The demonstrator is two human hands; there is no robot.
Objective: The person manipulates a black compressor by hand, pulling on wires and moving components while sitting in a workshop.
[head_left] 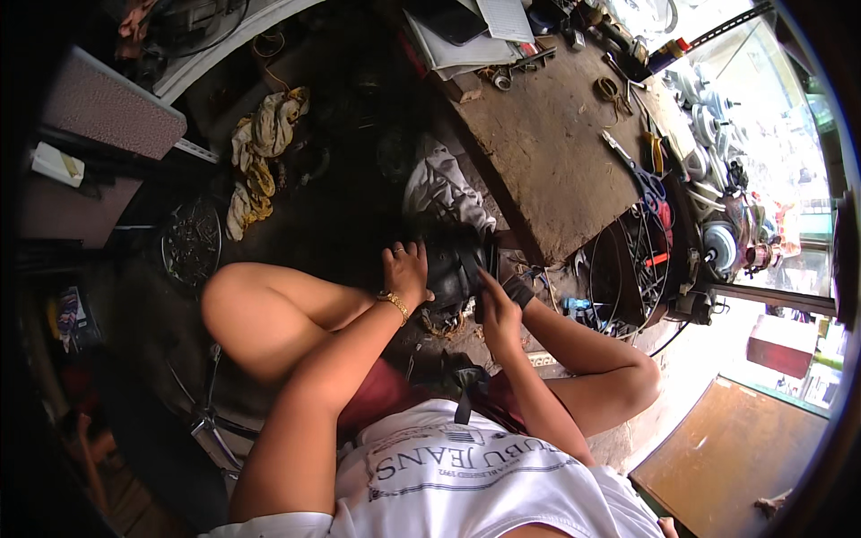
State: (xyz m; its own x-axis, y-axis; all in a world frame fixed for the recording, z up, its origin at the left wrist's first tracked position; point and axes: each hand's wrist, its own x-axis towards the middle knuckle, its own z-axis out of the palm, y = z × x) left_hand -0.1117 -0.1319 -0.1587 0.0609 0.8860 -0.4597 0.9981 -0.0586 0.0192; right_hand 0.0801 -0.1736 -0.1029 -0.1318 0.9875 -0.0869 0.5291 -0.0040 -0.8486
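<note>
Between my bent legs sits a black bag-like thing (448, 276) with a strap across it. Its full shape is lost in the dark. My left hand (408, 273), with a gold bracelet at the wrist, lies against its left side, fingers stretched out. On the other side, my right hand (500, 316) is closed at the lower part of the black strap (470, 267); its fingertips are partly hidden. Another black strap (463, 387) rests near my lap. Just beyond the bag-like thing lies a crumpled pale cloth (444, 190).
A worn wooden bench (556, 152) stands at the right, bearing blue-handled scissors (647, 182), a phone (446, 20) and papers. Beside it is a holder of tools (653, 255). A stained yellowish rag (256, 170) and a round pan of small metal parts (191, 242) lie left.
</note>
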